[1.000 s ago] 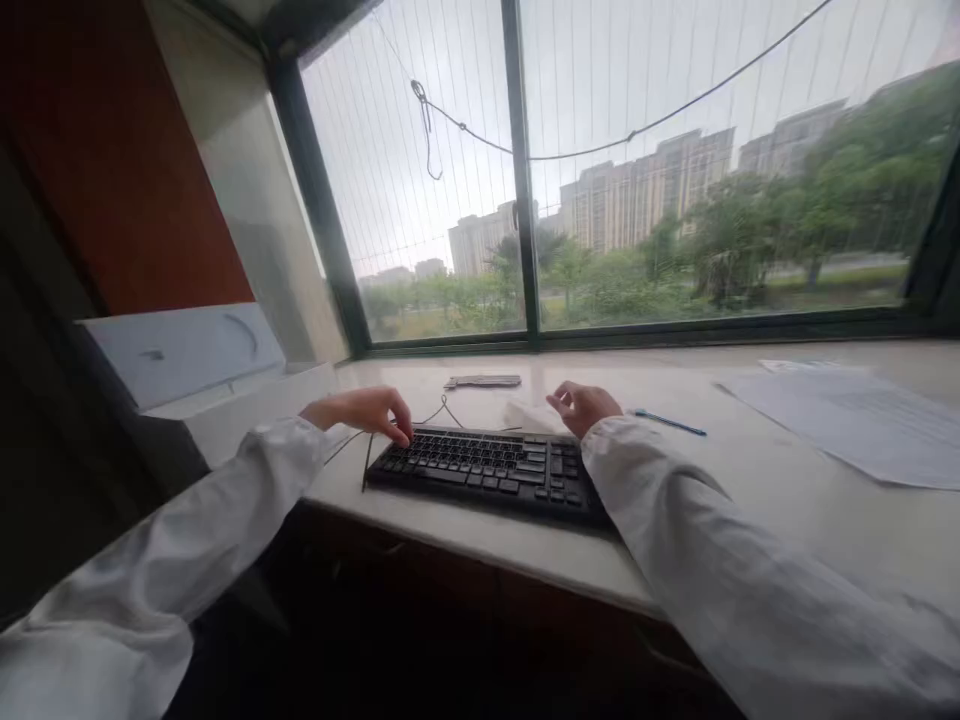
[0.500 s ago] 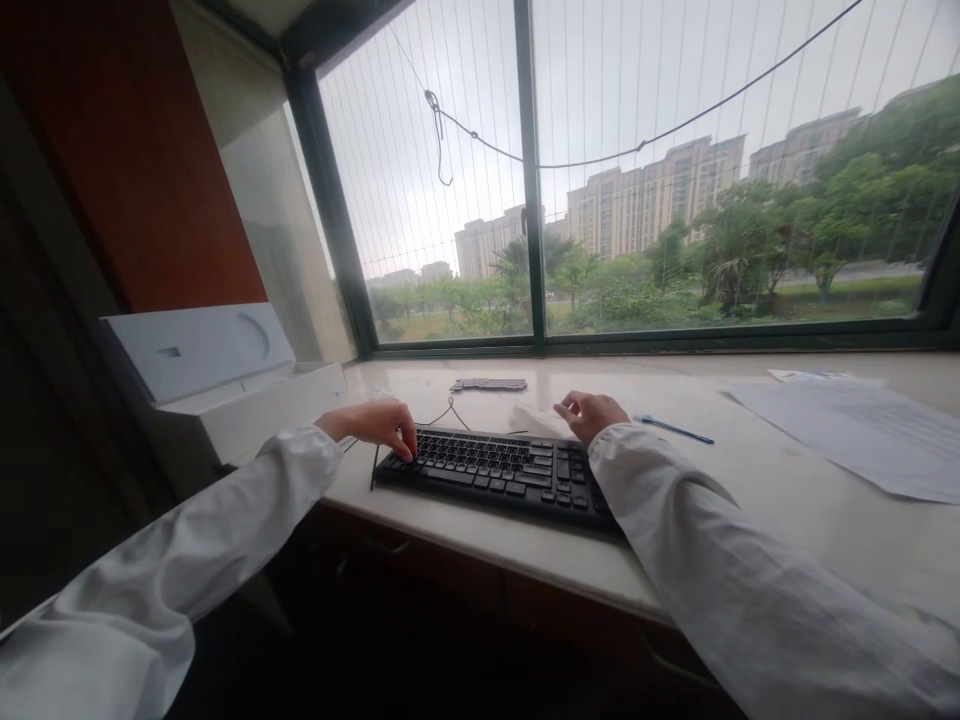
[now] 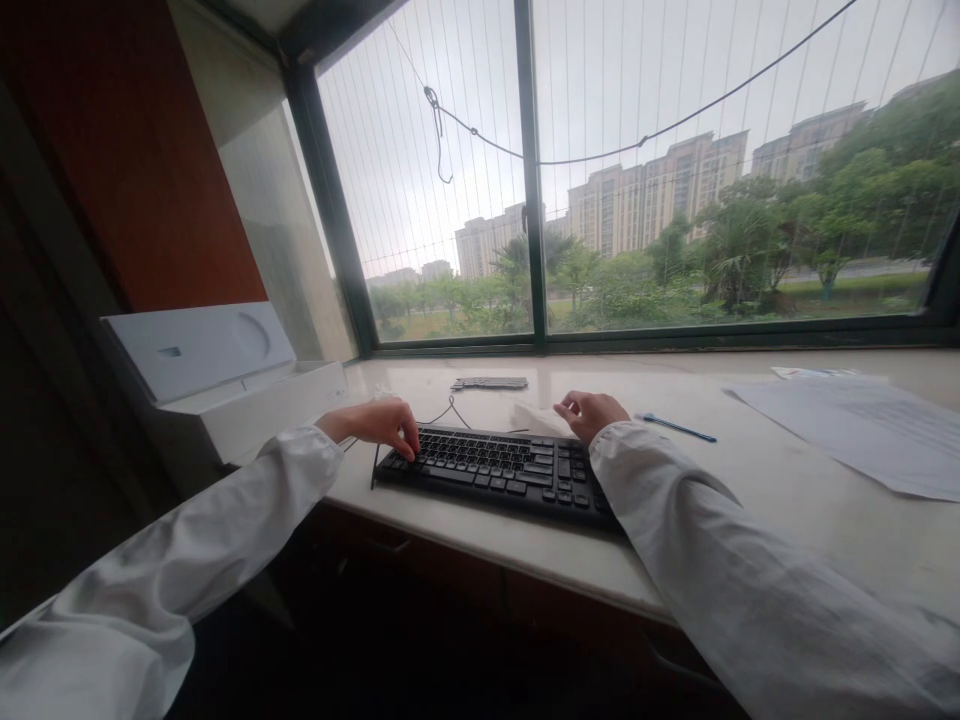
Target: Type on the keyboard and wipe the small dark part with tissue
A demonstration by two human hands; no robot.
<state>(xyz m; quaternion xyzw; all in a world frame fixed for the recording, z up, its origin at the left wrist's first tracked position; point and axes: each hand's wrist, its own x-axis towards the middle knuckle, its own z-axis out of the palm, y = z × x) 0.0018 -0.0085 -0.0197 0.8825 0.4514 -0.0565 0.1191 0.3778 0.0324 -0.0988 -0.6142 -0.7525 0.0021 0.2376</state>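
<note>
A black keyboard (image 3: 480,470) lies along the front of the white counter (image 3: 780,520). My left hand (image 3: 382,423) comes down on its left end, fingers bent and pressed together at the keys; whatever is between the fingertips is hidden. Over the keyboard's far right side is my right hand (image 3: 591,412), its fingers curled and thumb close to the forefinger. A crumpled white tissue (image 3: 536,418) lies right at those fingertips; I cannot tell whether they grip it. My right sleeve (image 3: 675,520) covers the keyboard's right end.
An open white box (image 3: 255,405) stands at the left. Behind the keyboard are a thin black cable (image 3: 452,408) and a flat grey strip (image 3: 490,383). A blue pen (image 3: 681,428) lies to the right, with paper sheets (image 3: 855,430) beyond it. A window (image 3: 630,240) rises behind the counter.
My left hand has shifted very slightly to the right over the keys. The right hand stays in place.
</note>
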